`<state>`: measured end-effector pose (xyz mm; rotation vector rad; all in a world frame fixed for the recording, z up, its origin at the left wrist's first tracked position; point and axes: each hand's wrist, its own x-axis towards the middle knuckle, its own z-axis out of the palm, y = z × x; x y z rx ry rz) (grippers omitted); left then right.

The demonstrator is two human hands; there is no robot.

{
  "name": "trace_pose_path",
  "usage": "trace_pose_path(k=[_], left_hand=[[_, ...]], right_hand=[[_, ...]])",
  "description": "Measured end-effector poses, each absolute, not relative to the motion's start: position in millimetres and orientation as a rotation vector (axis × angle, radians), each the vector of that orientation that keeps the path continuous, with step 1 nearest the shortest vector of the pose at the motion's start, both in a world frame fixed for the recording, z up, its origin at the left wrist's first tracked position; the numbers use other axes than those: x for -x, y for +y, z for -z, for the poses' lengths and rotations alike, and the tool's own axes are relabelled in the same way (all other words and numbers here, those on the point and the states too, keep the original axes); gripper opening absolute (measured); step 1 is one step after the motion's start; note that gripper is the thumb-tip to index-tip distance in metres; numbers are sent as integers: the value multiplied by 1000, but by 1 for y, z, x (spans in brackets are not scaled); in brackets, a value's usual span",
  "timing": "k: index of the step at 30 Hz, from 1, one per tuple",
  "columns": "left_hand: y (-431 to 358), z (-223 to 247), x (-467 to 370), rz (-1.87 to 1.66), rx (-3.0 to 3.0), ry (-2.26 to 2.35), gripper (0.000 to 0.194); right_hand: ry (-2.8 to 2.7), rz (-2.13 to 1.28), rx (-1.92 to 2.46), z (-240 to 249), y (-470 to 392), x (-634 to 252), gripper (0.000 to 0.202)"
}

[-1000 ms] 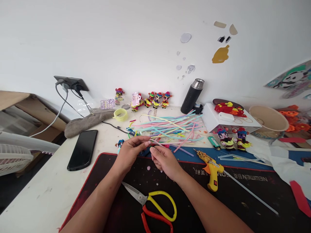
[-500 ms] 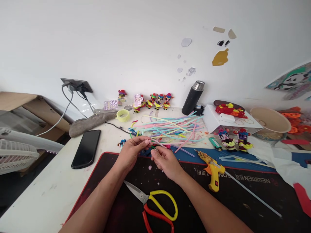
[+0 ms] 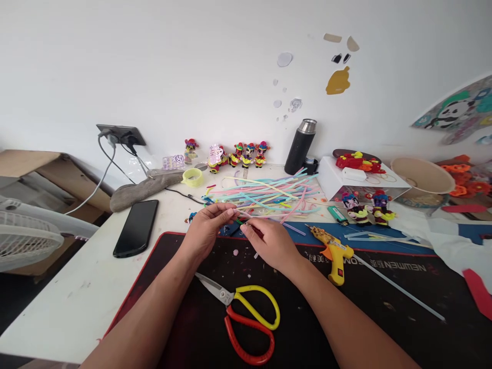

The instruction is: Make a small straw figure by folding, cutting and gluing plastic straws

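My left hand [image 3: 207,229] is closed in a pinch, thumb and forefinger on a pale pink pipe cleaner [image 3: 243,213] that runs off to the right. Close beside it, my right hand [image 3: 272,242] is curled palm-down with thumb and fingers together; what they grip is hidden, though a small pale end pokes out beneath. Behind both hands lies a loose heap of pastel pipe cleaners [image 3: 265,192]. Scissors [image 3: 226,297] with one yellow and one red handle rest on the black mat [image 3: 192,328] between my forearms.
Right of my hands lies a yellow glue gun [image 3: 334,253] with a long glue stick. A phone [image 3: 136,228] is at left. Along the wall stand small figurines [image 3: 249,155], yellow tape [image 3: 192,177] and a black flask [image 3: 301,147]. A white box [image 3: 334,177] and two figurines [image 3: 380,209] are at right.
My right hand has turned more palm-down, its back now covering the fingers. The left keeps its pinch. The view has shifted slightly, so the background sits a little higher and further left.
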<state>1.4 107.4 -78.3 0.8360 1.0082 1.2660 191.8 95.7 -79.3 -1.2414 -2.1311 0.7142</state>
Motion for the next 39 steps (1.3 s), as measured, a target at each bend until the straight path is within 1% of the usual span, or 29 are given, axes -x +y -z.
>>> trace_pose_path(k=[4,6,15,24,28,33,39], left_hand=[[108,80,0,-1279,-854,1021,35],[109,81,0,-1284,-856,1023,37],[108,82,-2,-1267,-916,1049,37],[107,83,-3,-1230,-954,1054,36],[108,85,-3,-1230,-951,1026,34],[107,83,-3,-1224,-960,1022,32],[105,82,-5,-1193,-983,996,31]], right_hand=[[-2260,-603,1327,77,92,-191,20],[-2317,-564,1353,76,91,-192,15],[-2433,-440,1323,77,91,-195,22],[-2423,-469,1388,76,91,-193,21],[-2259,-542,1397,76,94,-194,24],[-1914,-754,1280,79,102,-199,28],[-1719,-951,1262,83,106,-200,34]])
